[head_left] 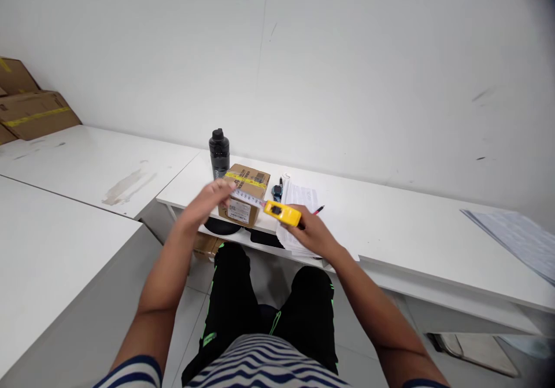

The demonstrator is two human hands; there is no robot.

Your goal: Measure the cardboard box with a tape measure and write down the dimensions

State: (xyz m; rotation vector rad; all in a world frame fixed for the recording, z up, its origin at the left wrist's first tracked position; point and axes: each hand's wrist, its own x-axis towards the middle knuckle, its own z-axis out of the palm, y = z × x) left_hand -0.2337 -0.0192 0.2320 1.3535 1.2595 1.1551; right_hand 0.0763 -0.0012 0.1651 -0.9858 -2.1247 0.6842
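My right hand is closed around a yellow tape measure, whose white blade is pulled out to the left. The blade's free end is pinched between the fingers of my left hand. Behind and below the stretched blade stands a small cardboard box with yellow tape across its top and a white label on its front. The blade passes in front of the box's near upper edge; whether it touches the box I cannot tell. A pen with a red body shows beside my right hand, perhaps held in it.
A dark bottle stands behind the box. A wristwatch and printed papers lie to the box's right. More papers rest at the far right of the white desk. Larger cartons are stacked at the far left.
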